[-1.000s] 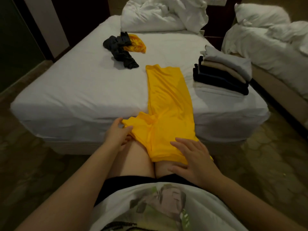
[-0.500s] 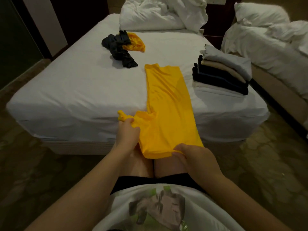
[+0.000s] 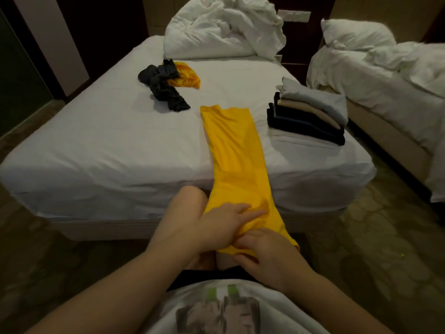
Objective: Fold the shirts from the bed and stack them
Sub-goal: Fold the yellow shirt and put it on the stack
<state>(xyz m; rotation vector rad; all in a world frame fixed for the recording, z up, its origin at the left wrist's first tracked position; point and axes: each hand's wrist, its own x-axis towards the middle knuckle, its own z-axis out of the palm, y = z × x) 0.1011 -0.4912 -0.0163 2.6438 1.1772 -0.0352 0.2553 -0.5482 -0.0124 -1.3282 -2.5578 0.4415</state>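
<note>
Head view, dim room.

- Nearest: the person's white printed tee (image 3: 243,307), then a bare knee (image 3: 190,201) against the foot of the bed (image 3: 108,145).
- Right hand (image 3: 265,254): on the lap, fingers curled over the near hem of the yellow shirt (image 3: 236,150), pinching that edge against the thumb.
- Left hand (image 3: 224,221): just beyond, touching the right hand. It lies flat on the yellow shirt with fingers straight and close together, pointing right and pressing the cloth down.
- Yellow shirt: folded lengthwise into one long narrow strip. Near end on the lap under both hands; the strip climbs over the bed edge and lies flat on the sheet, far end about mid-bed. Some creases along its length.
- Stack (image 3: 310,114): right of the strip's far end and apart from it, near the bed's right edge. Folded pieces from bottom to top: white, dark, tan, grey.
- Dark clothes (image 3: 161,89): unfolded heap, further back and left of the strip. A crumpled yellow garment (image 3: 186,77) touches its right side.
- Duvet (image 3: 224,27): white, bunched at the head of the bed.
- Second bed (image 3: 375,75): on the right, with rumpled white bedding.
</note>
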